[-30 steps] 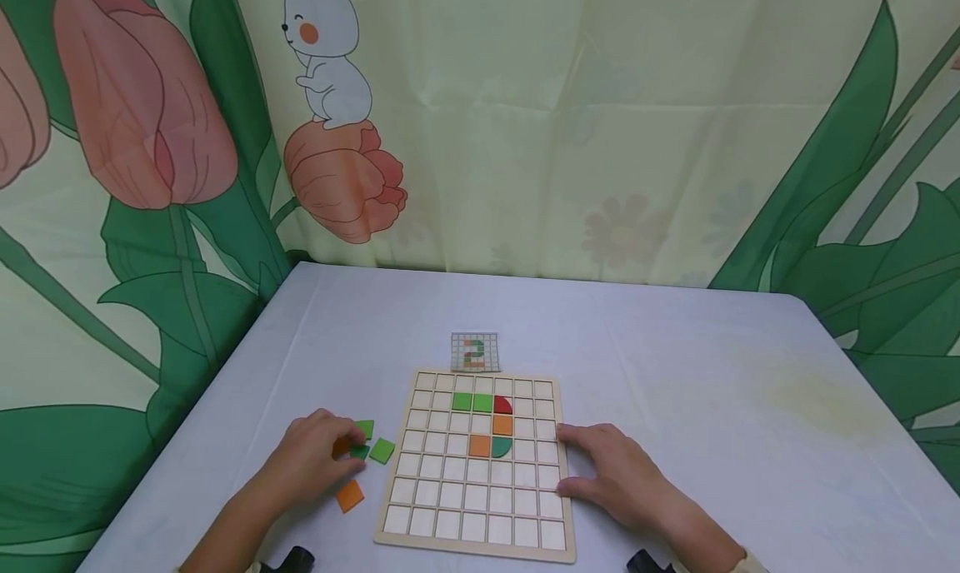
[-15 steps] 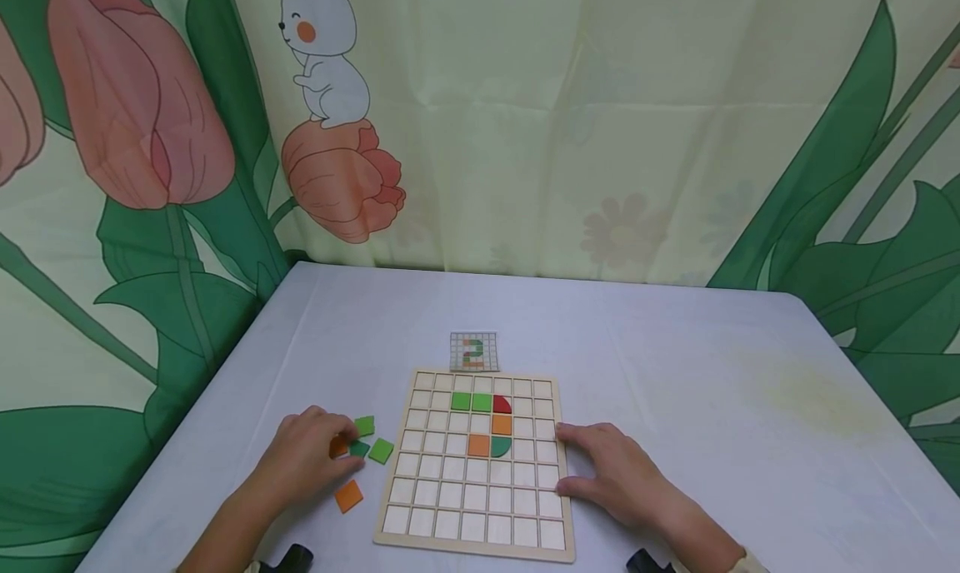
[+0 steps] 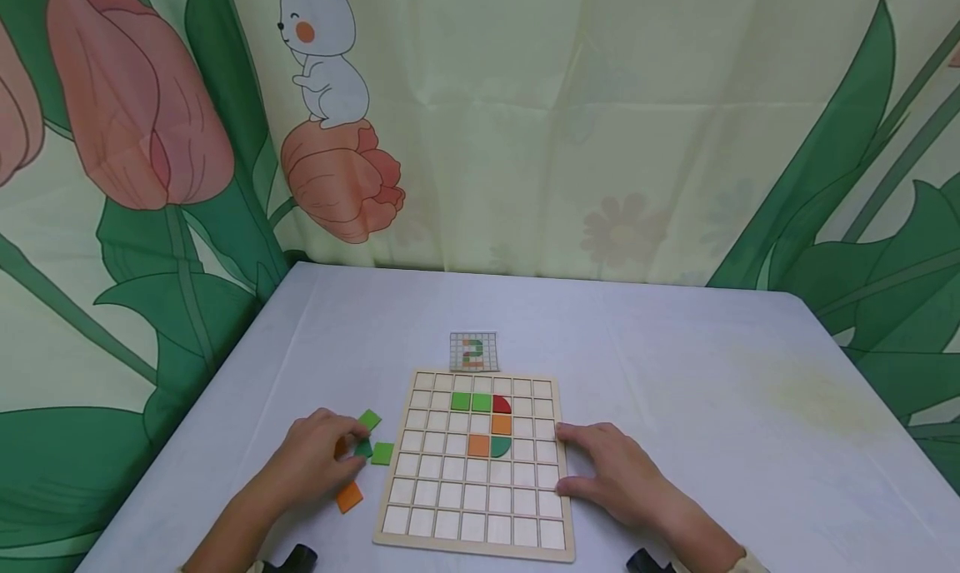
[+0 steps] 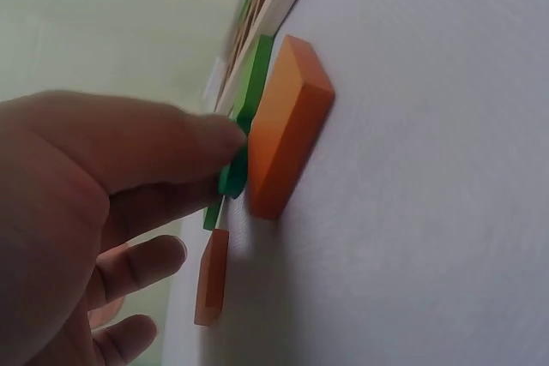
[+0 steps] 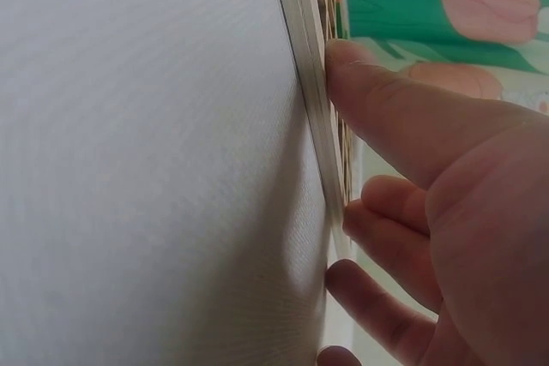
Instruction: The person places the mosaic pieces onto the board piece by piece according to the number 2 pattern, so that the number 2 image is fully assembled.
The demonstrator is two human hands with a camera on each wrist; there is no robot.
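Note:
My left hand [image 3: 318, 455] is left of the gridded wooden board [image 3: 472, 548], thumb and forefinger pinching a dark green tile [image 4: 232, 176] close over the table. Two light green tiles [image 3: 382, 454] [image 3: 370, 420] lie beside it, the nearer one right at the board's left edge. One orange tile [image 3: 349, 497] lies below the hand; another orange tile [image 4: 212, 279] is partly hidden under the fingers in the head view. My right hand [image 3: 618, 475] rests against the board's right edge, thumb and fingertips touching the rim, fingers fairly straight.
In the board's cells sit light green tiles [image 3: 482, 402], a red quarter-round tile [image 3: 502, 405], orange tiles [image 3: 502, 425] and a dark green quarter-round tile [image 3: 500, 447]. A small pattern card [image 3: 474, 352] showing a 2 lies behind the board on the white table [image 3: 675, 365].
The dark green tile has shifted slightly right with my left fingers. Both loose light green tiles have turned, the nearer one now at the board's edge. My right hand has stayed in place.

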